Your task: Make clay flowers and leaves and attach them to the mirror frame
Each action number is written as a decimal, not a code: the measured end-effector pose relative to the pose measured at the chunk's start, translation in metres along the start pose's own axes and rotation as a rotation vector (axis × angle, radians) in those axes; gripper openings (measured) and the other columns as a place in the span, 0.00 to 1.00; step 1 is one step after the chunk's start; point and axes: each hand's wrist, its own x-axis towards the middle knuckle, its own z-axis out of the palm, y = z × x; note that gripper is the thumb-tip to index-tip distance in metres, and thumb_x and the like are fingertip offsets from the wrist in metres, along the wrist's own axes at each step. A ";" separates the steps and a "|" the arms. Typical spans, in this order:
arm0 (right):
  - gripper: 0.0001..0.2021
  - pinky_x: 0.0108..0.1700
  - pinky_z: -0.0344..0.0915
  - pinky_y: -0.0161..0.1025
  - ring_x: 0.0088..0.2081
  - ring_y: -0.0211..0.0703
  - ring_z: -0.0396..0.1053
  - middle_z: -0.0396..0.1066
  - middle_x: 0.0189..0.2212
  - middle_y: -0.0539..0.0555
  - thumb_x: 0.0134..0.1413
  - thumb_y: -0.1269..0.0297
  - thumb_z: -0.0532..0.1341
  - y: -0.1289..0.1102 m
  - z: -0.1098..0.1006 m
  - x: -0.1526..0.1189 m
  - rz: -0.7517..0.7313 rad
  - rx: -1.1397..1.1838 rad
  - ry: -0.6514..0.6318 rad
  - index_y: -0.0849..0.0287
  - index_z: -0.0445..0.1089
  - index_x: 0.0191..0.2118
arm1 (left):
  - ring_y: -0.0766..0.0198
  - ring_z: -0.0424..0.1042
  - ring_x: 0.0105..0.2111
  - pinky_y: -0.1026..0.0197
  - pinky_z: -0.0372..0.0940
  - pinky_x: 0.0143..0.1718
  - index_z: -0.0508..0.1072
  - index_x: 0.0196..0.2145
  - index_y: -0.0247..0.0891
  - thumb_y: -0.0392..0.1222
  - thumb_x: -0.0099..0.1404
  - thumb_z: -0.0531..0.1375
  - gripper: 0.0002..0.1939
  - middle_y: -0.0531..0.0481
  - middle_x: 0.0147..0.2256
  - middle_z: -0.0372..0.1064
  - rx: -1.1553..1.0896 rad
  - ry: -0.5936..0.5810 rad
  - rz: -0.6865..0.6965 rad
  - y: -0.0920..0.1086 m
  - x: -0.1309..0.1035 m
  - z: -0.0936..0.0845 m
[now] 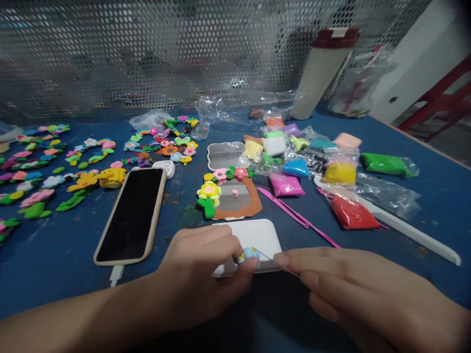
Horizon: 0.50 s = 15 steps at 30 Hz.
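Observation:
Between thumb and forefinger, my left hand (206, 269) pinches a small light-blue clay piece (248, 255) with yellow spots. A thin metal needle (270, 258) is gripped in the fingers of my right hand (342, 279), its tip touching or very near the blue piece. Both hands are over a white rectangular case (263, 235) lying on the table. Just behind it lies a small mirror (235, 196) with a brown clay rim, decorated with clay flowers; a small pink bit rests on its glass.
A phone (132, 215) with a cable lies at left, beside many clay flowers (86, 181). Pink modelling tools (294, 213), bagged clay (296, 167) and a white comb (415, 233) are at right. A tumbler (322, 73) stands behind, before a perforated metal panel (147, 54).

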 end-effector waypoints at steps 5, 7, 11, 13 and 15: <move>0.16 0.40 0.74 0.32 0.39 0.46 0.76 0.76 0.43 0.49 0.49 0.65 0.65 -0.003 0.000 0.004 -0.019 0.003 -0.026 0.41 0.74 0.45 | 0.72 0.53 0.18 0.66 0.48 0.20 0.60 0.19 0.37 0.37 0.60 0.57 0.14 0.59 0.18 0.54 0.012 0.007 0.009 -0.001 -0.001 0.000; 0.14 0.40 0.75 0.33 0.38 0.47 0.76 0.76 0.41 0.48 0.49 0.64 0.65 -0.005 0.001 0.003 -0.005 0.029 -0.016 0.40 0.75 0.43 | 0.72 0.53 0.18 0.67 0.49 0.20 0.60 0.19 0.37 0.37 0.60 0.57 0.14 0.59 0.18 0.54 0.017 0.001 0.000 -0.001 -0.001 0.000; 0.14 0.38 0.76 0.36 0.36 0.48 0.77 0.77 0.38 0.48 0.51 0.61 0.63 -0.007 0.005 0.001 0.068 0.042 0.102 0.38 0.74 0.44 | 0.72 0.54 0.18 0.66 0.48 0.20 0.60 0.19 0.37 0.37 0.60 0.57 0.14 0.59 0.17 0.54 0.029 0.006 -0.014 0.000 0.001 0.000; 0.15 0.36 0.77 0.36 0.35 0.49 0.77 0.78 0.37 0.48 0.51 0.60 0.63 -0.006 0.004 0.002 0.066 0.038 0.086 0.37 0.73 0.46 | 0.72 0.53 0.17 0.66 0.48 0.20 0.59 0.18 0.37 0.37 0.60 0.57 0.14 0.59 0.17 0.53 0.035 0.020 -0.007 0.000 0.001 0.000; 0.16 0.33 0.77 0.36 0.34 0.50 0.77 0.78 0.36 0.47 0.50 0.60 0.63 -0.005 0.001 0.004 0.043 0.038 0.028 0.36 0.72 0.46 | 0.72 0.53 0.17 0.66 0.48 0.20 0.59 0.18 0.37 0.37 0.60 0.57 0.14 0.59 0.17 0.53 0.030 0.022 0.001 0.001 0.000 0.000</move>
